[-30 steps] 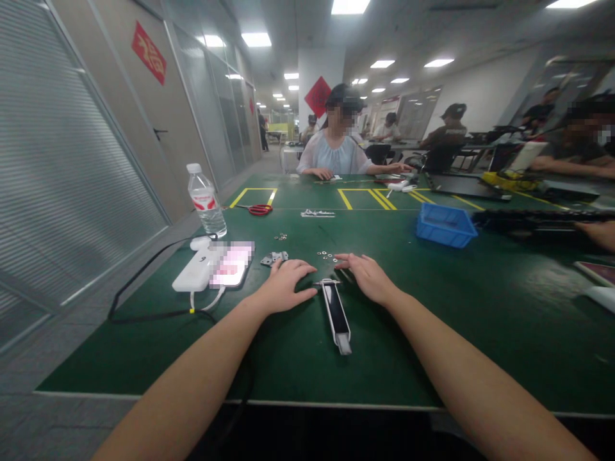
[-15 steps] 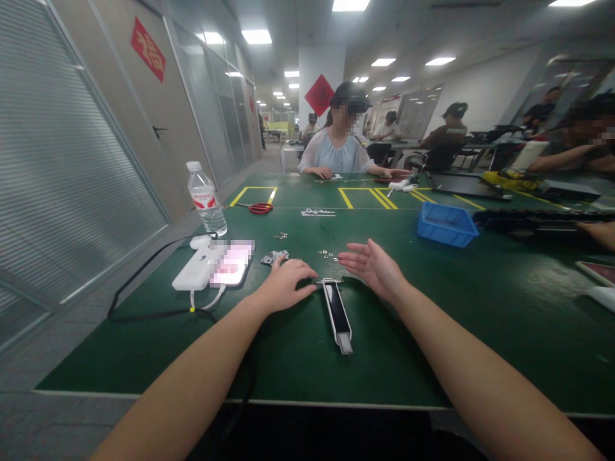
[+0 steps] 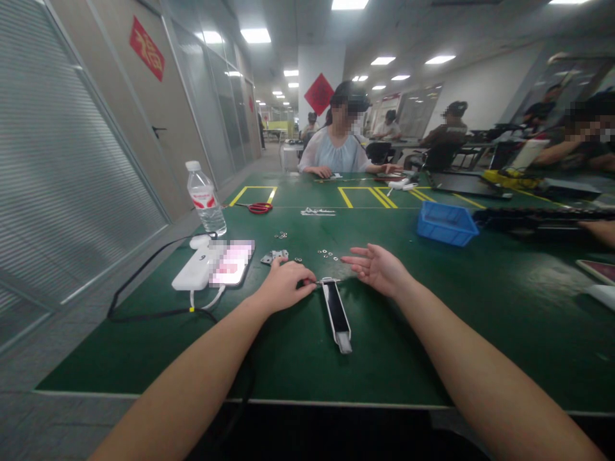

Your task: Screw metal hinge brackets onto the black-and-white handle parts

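Observation:
On the green table lies a slim white-framed piece with a black face (image 3: 337,309) and a grey lower end. A thin metal rod (image 3: 335,280) crosses its top end. My left hand (image 3: 287,286) is closed, thumb and fingertips pinching the left end of this rod. My right hand (image 3: 382,272) holds nothing; its palm is turned inward, the index finger stretched left and the lower fingers partly curled. Just left of that index fingertip lie several small metal rings (image 3: 329,255). Beyond my left hand sit grey metal brackets (image 3: 275,257), partly hidden by it.
A water bottle (image 3: 206,202), a white power bank (image 3: 193,269) and a phone (image 3: 235,264) with cables stand at left. Red-handled scissors (image 3: 260,208) and small white parts (image 3: 318,212) lie farther back. A blue bin (image 3: 446,224) is at right. A co-worker (image 3: 339,150) sits opposite.
My left fingertips have closed in on the rod's end. My right hand has shifted slightly right, with its lower fingers curling more. The white-framed piece stays in place.

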`<state>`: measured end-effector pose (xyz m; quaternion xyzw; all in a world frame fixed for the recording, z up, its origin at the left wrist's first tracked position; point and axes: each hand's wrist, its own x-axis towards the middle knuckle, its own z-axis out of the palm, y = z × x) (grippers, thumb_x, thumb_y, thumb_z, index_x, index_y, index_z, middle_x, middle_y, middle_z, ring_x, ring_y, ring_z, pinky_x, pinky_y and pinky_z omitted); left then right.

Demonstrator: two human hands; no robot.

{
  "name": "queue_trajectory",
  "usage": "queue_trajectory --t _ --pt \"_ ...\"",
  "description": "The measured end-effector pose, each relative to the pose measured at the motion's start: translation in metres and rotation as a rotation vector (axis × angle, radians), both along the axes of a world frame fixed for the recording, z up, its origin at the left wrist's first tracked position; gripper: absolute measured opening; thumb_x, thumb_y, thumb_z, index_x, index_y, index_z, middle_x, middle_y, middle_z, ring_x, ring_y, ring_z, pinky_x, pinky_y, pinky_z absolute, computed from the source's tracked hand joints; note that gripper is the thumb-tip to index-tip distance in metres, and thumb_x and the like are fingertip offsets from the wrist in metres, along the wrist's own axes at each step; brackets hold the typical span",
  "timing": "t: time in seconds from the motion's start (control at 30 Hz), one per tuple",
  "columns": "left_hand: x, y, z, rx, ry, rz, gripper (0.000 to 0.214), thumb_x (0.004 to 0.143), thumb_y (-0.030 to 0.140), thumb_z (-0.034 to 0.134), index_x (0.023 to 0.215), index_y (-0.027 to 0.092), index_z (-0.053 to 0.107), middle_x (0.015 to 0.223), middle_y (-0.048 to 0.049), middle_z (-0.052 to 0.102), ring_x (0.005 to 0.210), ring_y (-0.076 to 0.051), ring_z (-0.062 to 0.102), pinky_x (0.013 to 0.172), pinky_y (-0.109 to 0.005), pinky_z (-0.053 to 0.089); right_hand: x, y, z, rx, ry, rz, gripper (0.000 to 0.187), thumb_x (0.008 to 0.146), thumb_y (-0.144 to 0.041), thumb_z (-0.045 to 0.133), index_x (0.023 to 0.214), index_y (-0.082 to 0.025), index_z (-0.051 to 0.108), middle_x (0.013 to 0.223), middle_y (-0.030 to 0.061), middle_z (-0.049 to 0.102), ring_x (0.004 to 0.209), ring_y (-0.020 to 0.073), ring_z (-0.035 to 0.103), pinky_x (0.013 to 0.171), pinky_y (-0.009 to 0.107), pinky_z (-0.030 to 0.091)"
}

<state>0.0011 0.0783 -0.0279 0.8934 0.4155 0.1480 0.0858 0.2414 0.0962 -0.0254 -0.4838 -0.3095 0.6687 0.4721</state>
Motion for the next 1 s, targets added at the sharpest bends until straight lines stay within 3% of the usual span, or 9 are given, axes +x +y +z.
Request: queue_trajectory --t 0.3,0.53,1.0 --pt "0.005 0.000 -0.002 0.027 0.022 0.065 0.016 0.088 0.031 0.051 0.091 0.023 0.064 0.089 0.0004 0.068 0.094 -0.020 0.059 0.093 -0.043 0.026 0.003 0.003 -0.003 0.007 0.032 0.004 0.028 0.095 -0.029 0.029 0.110 -0.015 0.048 0.096 0.0174 0.071 0.044 0.0112 0.051 0.037 0.023 0.039" --pt "0.003 -0.001 0.001 0.032 -0.013 0.130 0.015 0.086 0.030 0.051 0.087 0.022 0.064 0.086 0.0005 0.068 0.091 -0.021 0.059 0.092 -0.044 0.027 -0.002 -0.003 0.004 -0.010 0.004 -0.019 0.024 0.095 -0.029 0.028 0.098 -0.017 0.048 0.081 0.0120 0.072 0.031 0.0048 0.021 0.029 0.018 0.020" --pt "0.001 0.002 0.000 0.004 -0.022 0.131 0.015 0.084 0.030 0.052 0.085 0.022 0.065 0.083 0.0001 0.069 0.088 -0.021 0.060 0.092 -0.046 0.028 -0.005 -0.007 0.004 -0.049 -0.100 0.083 0.026 0.096 -0.032 0.029 0.097 -0.016 0.049 0.082 0.0162 0.073 0.031 0.0033 0.018 0.029 0.015 0.016"
